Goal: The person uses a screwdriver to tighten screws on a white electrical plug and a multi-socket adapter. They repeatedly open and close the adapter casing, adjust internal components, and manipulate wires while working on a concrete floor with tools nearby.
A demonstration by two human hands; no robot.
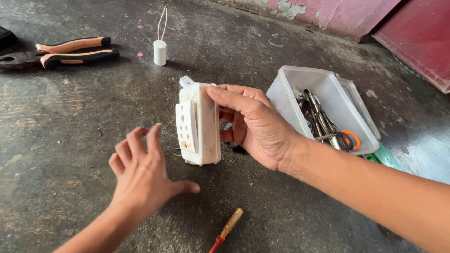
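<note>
Nearest, a screwdriver (pixel 227 229) with an amber handle lies on the concrete floor (pixel 70 140), just below the left hand (pixel 140 175), whose fingers are spread and hold nothing. Beside them, the right hand (pixel 255 126) grips a white socket box (pixel 199 124) upright. Right of it stands a plastic tub (pixel 328 93) of tools. Farther left lie pliers (pixel 61 54) and a white capacitor (pixel 160 51).
</note>
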